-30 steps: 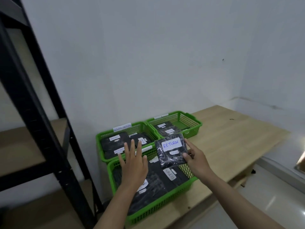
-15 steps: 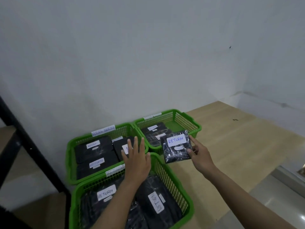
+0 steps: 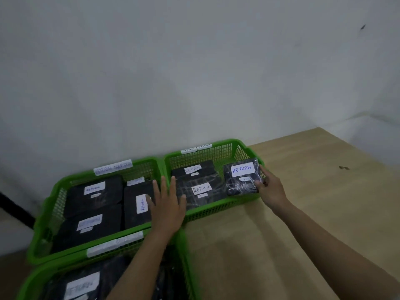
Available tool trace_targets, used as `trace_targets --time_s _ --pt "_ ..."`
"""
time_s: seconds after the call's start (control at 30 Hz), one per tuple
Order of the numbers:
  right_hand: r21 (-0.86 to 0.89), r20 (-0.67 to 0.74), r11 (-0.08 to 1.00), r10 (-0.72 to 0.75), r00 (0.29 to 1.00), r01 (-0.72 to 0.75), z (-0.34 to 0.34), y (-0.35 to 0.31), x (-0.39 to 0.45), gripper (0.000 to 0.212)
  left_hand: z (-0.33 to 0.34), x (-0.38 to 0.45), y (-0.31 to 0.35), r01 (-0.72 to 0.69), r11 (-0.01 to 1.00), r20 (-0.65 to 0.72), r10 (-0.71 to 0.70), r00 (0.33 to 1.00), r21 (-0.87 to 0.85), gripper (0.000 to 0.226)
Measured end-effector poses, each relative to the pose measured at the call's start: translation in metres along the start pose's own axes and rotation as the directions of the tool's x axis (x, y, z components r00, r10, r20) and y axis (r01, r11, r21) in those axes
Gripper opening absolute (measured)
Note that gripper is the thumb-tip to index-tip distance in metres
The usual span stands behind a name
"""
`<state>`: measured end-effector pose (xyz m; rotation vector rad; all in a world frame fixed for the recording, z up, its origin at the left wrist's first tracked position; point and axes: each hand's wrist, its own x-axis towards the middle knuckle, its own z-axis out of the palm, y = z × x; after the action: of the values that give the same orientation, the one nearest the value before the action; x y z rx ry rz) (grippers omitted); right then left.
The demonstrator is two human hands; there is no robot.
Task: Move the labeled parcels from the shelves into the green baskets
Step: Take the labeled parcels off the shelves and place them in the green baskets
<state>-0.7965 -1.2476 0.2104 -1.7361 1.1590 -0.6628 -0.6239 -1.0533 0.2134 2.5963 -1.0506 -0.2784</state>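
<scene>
My right hand [image 3: 269,191] pinches a black wrapped parcel [image 3: 241,179] with a white "RETURN" label, holding it inside the right end of the back-right green basket [image 3: 216,210]. Two other black labelled parcels [image 3: 200,187] lie in that basket. My left hand [image 3: 167,205], fingers spread flat, hovers over the rims between the back-left green basket [image 3: 46,213] and the back-right one and holds nothing. The back-left basket contains three black labelled parcels [image 3: 93,195]. A third green basket [image 3: 34,276] in front at the lower left also holds parcels.
The baskets stand on a light wooden table [image 3: 303,213] against a white wall. A black shelf bar [image 3: 15,211] shows at the left edge. White paper tags are stuck on the basket rims.
The view has moved closer to the baskets. My right hand has carried the RETURN parcel forward and down into the back-right basket. My left hand has stayed spread out over the baskets.
</scene>
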Motion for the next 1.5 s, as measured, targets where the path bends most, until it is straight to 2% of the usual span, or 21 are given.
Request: trace_targets --time_s 0.17,0.43,0.6,0.73,0.9,1.03,1.13,1.27,1.37,1.5 --pt "-0.024 0.025 0.999 0.037 0.999 -0.036 -0.002 0.012 0.055 0.054 0.028 0.039 0.015 0.083 0.994 0.029 -0.085 0.996 0.064 0.065" --pt "-0.165 0.112 0.986 0.019 0.994 0.000 0.021 0.015 0.108 0.052 0.047 0.076 0.004 0.263 0.960 -0.020 -0.262 0.965 0.102 0.071" --pt "-0.177 0.166 0.984 0.054 0.985 -0.024 0.041 0.023 0.127 0.052 0.054 0.077 0.001 0.284 0.955 -0.051 -0.280 0.959 0.086 0.071" --pt "-0.187 0.184 0.982 0.014 0.983 0.021 0.053 0.027 0.134 0.047 0.055 0.078 0.000 0.289 0.954 -0.059 -0.285 0.957 0.083 0.072" --pt "-0.320 0.270 0.946 0.034 0.962 0.056 0.068 0.040 0.150 0.046 0.057 0.079 0.000 0.294 0.954 -0.075 -0.290 0.954 0.061 0.074" --pt "-0.506 0.283 0.856 0.054 0.958 0.101 0.076 0.052 0.157 0.049 0.058 0.079 0.000 0.298 0.953 -0.090 -0.293 0.952 0.053 0.075" --pt "-0.627 0.330 0.765 0.088 0.940 0.148 0.079 0.053 0.154 0.043 0.058 0.079 0.000 0.301 0.953 -0.097 -0.296 0.950 0.042 0.076" --pt "-0.653 0.376 0.737 0.111 0.920 0.177 0.079 0.047 0.152 0.051 0.058 0.078 0.000 0.298 0.954 -0.089 -0.293 0.952 0.041 0.076" --pt "-0.718 0.410 0.654 0.121 0.904 0.238 0.086 0.042 0.151 0.047 0.058 0.078 0.000 0.294 0.955 -0.094 -0.291 0.952 0.028 0.076" --pt "-0.793 0.377 0.579 0.223 0.899 0.189 0.092 0.034 0.146 0.038 0.056 0.077 0.001 0.301 0.953 -0.091 -0.297 0.951 0.034 0.075"
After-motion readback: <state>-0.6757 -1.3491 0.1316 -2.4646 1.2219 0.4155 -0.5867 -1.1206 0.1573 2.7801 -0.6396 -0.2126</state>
